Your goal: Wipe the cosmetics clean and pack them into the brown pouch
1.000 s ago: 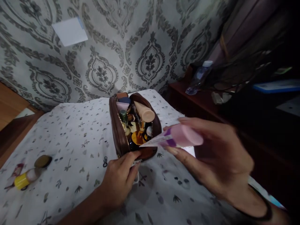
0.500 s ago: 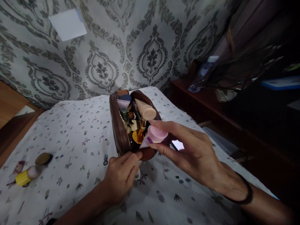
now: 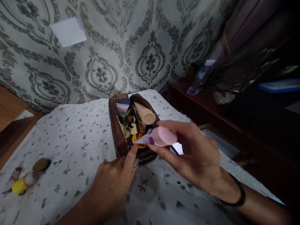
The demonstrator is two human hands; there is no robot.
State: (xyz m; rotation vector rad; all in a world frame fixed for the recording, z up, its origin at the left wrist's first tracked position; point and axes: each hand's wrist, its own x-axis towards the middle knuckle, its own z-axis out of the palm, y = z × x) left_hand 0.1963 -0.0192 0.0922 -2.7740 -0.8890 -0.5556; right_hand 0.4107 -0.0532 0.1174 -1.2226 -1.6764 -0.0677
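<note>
Your left hand [image 3: 113, 179], its grip unclear, has shifted its forefinger near the tip of the tube [image 3: 164, 137], while your right hand [image 3: 199, 154] keeps it pinched above the open bag [image 3: 119, 141], unreleased.

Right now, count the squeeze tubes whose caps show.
2: the pink tube in the right hand and the beige tube inside the brown bag. More may be hidden in there.

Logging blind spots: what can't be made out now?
All in the head view:
Lettering on the pink tube: blurred, too small.
Floor of the brown bag: hidden beneath its contents.
Full outline of the bright white item: right grip blocks it.
Left forearm: bottom edge cuts it.
</note>
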